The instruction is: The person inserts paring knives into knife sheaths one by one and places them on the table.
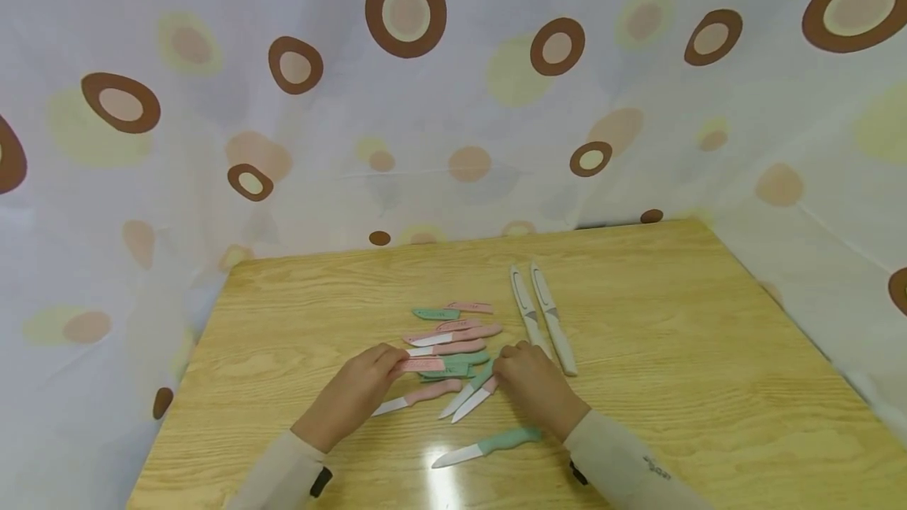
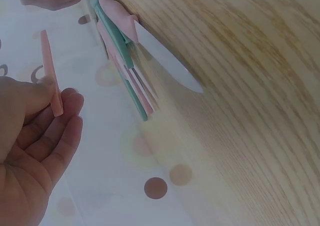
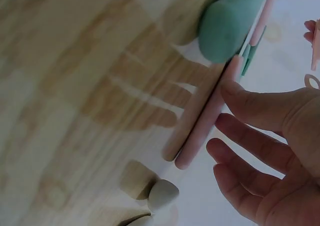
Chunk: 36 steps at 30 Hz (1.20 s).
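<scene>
My left hand (image 1: 357, 392) pinches a pink knife sheath (image 1: 423, 365) between thumb and fingers; in the left wrist view the sheath (image 2: 48, 65) is held up, edge-on. With fingers loosely bent, my right hand (image 1: 534, 388) is at the handle end of two crossed knives. One is a green-handled knife (image 1: 464, 395), the other a pink-handled knife (image 1: 473, 404). In the right wrist view, the thumb and fingertips are at the side of the pink handle (image 3: 205, 123), which lies on the table. Whether they press on it is unclear.
Pink and green sheaths (image 1: 435, 313) and more knives lie in a loose pile on the wooden table (image 1: 298, 313). A pink-handled knife (image 1: 434, 392) and a green-handled knife (image 1: 509, 440) lie nearer me. Two white-handled knives (image 1: 560, 337) lie behind my right hand. Exposed blades point left.
</scene>
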Tool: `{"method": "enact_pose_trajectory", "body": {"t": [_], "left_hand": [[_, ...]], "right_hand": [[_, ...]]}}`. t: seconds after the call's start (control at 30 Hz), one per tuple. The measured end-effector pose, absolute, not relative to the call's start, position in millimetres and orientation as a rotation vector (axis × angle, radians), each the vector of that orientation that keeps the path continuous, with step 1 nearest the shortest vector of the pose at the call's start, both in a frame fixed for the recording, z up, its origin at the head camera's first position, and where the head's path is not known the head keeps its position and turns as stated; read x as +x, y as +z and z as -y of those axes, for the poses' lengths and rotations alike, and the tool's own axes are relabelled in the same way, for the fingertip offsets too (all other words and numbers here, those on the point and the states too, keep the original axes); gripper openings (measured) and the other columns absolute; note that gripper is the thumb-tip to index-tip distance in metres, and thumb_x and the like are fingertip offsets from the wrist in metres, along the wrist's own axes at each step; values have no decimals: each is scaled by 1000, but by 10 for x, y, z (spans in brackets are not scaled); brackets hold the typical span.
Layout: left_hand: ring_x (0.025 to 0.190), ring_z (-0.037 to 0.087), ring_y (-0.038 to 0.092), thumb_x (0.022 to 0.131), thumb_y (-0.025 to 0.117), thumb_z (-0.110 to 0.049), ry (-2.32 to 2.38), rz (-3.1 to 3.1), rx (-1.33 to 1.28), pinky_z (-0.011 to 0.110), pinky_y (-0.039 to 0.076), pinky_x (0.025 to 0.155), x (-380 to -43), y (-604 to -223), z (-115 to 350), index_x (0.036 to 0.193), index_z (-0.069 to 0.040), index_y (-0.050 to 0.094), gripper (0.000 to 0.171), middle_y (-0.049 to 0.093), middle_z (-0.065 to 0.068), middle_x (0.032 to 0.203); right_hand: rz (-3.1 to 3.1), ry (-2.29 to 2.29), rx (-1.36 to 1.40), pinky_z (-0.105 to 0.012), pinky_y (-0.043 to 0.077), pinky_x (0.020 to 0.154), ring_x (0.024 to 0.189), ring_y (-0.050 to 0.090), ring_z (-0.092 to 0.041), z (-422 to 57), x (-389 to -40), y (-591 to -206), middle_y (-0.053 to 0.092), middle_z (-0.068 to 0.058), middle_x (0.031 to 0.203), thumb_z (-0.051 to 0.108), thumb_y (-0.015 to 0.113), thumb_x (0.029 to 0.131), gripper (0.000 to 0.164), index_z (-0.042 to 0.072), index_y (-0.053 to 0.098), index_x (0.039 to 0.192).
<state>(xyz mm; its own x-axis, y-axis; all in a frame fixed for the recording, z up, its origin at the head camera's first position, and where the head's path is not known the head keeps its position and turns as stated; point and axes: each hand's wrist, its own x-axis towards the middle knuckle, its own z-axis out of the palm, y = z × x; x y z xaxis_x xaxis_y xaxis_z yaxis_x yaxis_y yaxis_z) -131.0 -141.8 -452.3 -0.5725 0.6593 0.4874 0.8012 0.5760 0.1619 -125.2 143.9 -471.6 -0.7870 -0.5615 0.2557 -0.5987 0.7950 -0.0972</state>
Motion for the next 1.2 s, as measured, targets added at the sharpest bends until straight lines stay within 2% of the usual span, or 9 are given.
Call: {"method": "enact_pose_trajectory", "body": {"t": [0.33,0.77,1.2], "left_hand": [[92,13,59,83,67,-3,-521,2489,-1191,16,46,81,-1341,-4484,1333,104,0,62,21,62,4,101],[90,11,59,85,65,-4,-508,2459,-1185,15,46,78,-1361,-4440,1309,104,-2,61,20,61,3,99],[90,12,59,86,64,-3,-622,2484,-1170,17,48,77,-1356,-4396,1307,106,0,61,21,62,4,100]], "right_hand": [[2831,439,972,-24,48,66,70,52,-11,-1487,-1275,-4729,61,4,77,9,73,76,7,11,67,78],[2878,513,1033,-23,49,72,77,56,-9,-1535,-1307,-4759,65,4,85,7,71,77,10,11,72,87],[2836,469,1089,-23,50,70,76,58,-12,-1523,-1276,-4726,64,2,81,4,71,77,7,10,70,79]]}}
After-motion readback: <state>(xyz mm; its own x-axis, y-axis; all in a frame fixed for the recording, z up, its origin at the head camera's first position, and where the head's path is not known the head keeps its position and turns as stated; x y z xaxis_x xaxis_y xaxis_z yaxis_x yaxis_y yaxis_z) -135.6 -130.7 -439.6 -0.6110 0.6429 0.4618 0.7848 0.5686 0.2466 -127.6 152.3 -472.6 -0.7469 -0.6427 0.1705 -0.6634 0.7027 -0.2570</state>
